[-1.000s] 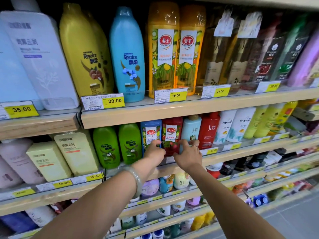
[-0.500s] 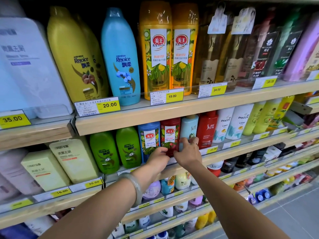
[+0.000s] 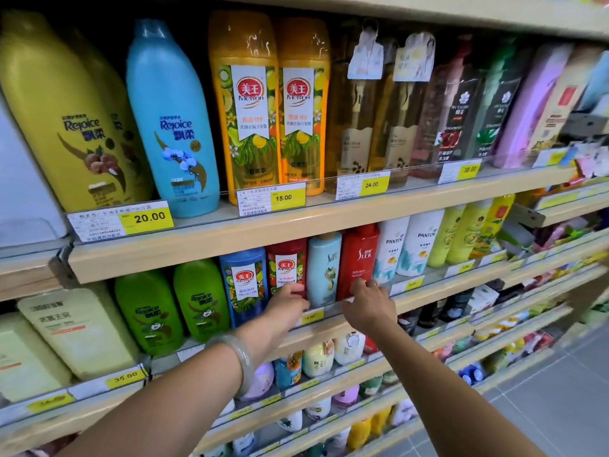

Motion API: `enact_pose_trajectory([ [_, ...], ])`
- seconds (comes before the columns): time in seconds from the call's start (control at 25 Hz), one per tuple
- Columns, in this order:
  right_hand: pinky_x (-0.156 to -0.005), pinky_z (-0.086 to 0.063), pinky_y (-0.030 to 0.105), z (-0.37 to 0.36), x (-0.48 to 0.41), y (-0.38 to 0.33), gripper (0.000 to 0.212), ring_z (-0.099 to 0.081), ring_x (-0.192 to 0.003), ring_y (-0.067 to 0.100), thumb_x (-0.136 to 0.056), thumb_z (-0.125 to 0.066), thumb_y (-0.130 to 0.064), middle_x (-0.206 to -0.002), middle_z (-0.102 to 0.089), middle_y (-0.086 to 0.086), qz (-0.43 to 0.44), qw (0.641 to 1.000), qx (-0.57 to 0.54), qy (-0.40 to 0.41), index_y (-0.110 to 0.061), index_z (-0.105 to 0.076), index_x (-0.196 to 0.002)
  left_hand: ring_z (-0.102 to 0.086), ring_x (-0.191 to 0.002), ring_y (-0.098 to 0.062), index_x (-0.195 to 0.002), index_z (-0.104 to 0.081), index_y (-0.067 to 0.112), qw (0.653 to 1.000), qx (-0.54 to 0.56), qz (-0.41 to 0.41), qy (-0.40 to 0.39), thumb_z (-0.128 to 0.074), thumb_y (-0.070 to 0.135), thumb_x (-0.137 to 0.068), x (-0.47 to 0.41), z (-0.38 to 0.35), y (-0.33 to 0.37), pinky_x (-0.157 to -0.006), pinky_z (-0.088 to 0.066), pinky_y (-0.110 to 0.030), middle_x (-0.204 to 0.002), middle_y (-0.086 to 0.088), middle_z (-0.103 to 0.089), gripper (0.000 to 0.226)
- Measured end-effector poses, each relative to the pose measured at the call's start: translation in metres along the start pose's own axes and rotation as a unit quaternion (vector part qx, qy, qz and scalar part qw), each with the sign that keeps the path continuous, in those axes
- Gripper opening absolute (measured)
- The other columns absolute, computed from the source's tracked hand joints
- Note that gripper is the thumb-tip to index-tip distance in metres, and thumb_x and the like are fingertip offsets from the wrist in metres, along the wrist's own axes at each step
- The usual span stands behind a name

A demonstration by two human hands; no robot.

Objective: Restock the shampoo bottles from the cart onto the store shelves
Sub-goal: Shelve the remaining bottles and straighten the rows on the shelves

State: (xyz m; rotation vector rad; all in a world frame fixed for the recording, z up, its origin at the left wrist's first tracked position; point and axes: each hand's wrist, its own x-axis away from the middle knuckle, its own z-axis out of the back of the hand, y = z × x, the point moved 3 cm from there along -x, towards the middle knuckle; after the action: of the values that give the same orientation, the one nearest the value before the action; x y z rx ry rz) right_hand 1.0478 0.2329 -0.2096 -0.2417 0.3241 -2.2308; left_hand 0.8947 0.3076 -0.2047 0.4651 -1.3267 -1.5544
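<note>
1. Left hand (image 3: 286, 303) is in at the front edge of the middle shelf (image 3: 428, 296). Its fingers are curled against the foot of the red Mewon bottle (image 3: 286, 263). Whether they actually grip it cannot be told, because the knuckles hide the contact.
2. Right hand (image 3: 370, 306) is just beside it, back of the hand to the camera. The fingers reach up, lightly bent and spread, with the tips touching the lower front of the red Slek bottle (image 3: 359, 255). The thumb lies along the clear rail, and there is a ring (image 3: 375, 284) on one finger.
3. Between the two hands stands the pale blue bottle (image 3: 324, 268), upright and tight between the two red ones. A yellow price tag (image 3: 309, 316) sits on the rail below it, in the gap between the hands.
4. A pale bangle (image 3: 239, 361) rides the left wrist, and both forearms stretch up from the bottom of the view.
5. Out to the left along the same shelf stands the blue Mewon bottle (image 3: 244, 282), touching the red one. Next come two green Rejoice bottles (image 3: 148, 311).
6. Out to the right, two white Pantene bottles (image 3: 392, 249) stand beside the Slek, with yellow-green bottles (image 3: 461, 235) after them.
7. On the upper shelf (image 3: 230, 239), a yellow Rejoice bottle (image 3: 62, 120) stands toward the left end with a tall blue Rejoice bottle (image 3: 171, 127) next to it. A pair of orange Mewon bottles (image 3: 245, 103) follows to the right, all upright behind the front edge.
</note>
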Motion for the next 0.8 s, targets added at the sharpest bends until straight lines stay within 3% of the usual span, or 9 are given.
enact_pose_trajectory([
  [0.16, -0.097, -0.042, 0.04, 0.009, -0.017, 0.006, 0.034, -0.047, -0.119, 0.031, -0.086, -0.051, -0.029, -0.126, -0.053, 0.009, 0.074, 0.997, 0.009, -0.038, -0.019, -0.051, -0.118, -0.054, -0.095, -0.016, -0.099, -0.062, 0.021, 1.0, 0.009, 0.003, 0.011, -0.053, 0.01, -0.092, -0.004, -0.02, 0.01, -0.069, -0.043, -0.024, -0.11, -0.006, -0.062, 0.015],
  [0.36, -0.092, -0.044, 0.036, 0.014, -0.032, 0.016, 0.032, -0.05, -0.117, 0.03, -0.088, -0.051, -0.029, -0.124, -0.055, 0.01, 0.122, 0.99, 0.01, -0.068, -0.02, -0.05, -0.119, -0.055, -0.104, -0.017, -0.108, -0.066, 0.011, 0.999, 0.034, -0.005, 0.034, -0.055, 0.007, -0.092, -0.005, -0.056, 0.028, -0.085, -0.039, -0.021, -0.114, -0.004, -0.062, 0.02],
  [0.48, -0.093, -0.044, 0.036, 0.013, -0.037, 0.021, 0.033, -0.049, -0.118, 0.029, -0.088, -0.049, -0.029, -0.125, -0.055, 0.008, 0.147, 0.986, 0.008, -0.083, -0.023, -0.049, -0.12, -0.054, -0.098, -0.017, -0.104, -0.063, 0.016, 0.997, 0.038, 0.008, 0.065, -0.056, 0.009, -0.091, -0.005, -0.063, 0.031, -0.074, -0.042, -0.022, -0.115, -0.006, -0.062, 0.017],
  [0.6, -0.093, -0.044, 0.037, 0.012, -0.042, 0.024, 0.031, -0.049, -0.118, 0.029, -0.088, -0.048, -0.028, -0.126, -0.053, 0.007, 0.164, 0.983, 0.006, -0.084, -0.023, -0.05, -0.119, -0.052, -0.096, -0.016, -0.113, -0.062, 0.014, 0.996, 0.041, 0.021, 0.081, -0.056, 0.009, -0.09, -0.003, -0.064, 0.034, -0.061, -0.042, -0.017, -0.112, -0.003, -0.058, 0.024],
  [0.8, -0.096, -0.044, 0.039, 0.01, -0.05, 0.026, 0.03, -0.049, -0.118, 0.028, -0.087, -0.048, -0.029, -0.126, -0.053, 0.006, 0.179, 0.98, 0.007, -0.091, -0.025, -0.05, -0.117, -0.052, -0.097, -0.015, -0.115, -0.062, 0.013, 0.994, 0.043, 0.029, 0.095, -0.056, 0.008, -0.09, -0.001, -0.065, 0.037, -0.062, -0.04, -0.014, -0.112, -0.003, -0.058, 0.026],
])
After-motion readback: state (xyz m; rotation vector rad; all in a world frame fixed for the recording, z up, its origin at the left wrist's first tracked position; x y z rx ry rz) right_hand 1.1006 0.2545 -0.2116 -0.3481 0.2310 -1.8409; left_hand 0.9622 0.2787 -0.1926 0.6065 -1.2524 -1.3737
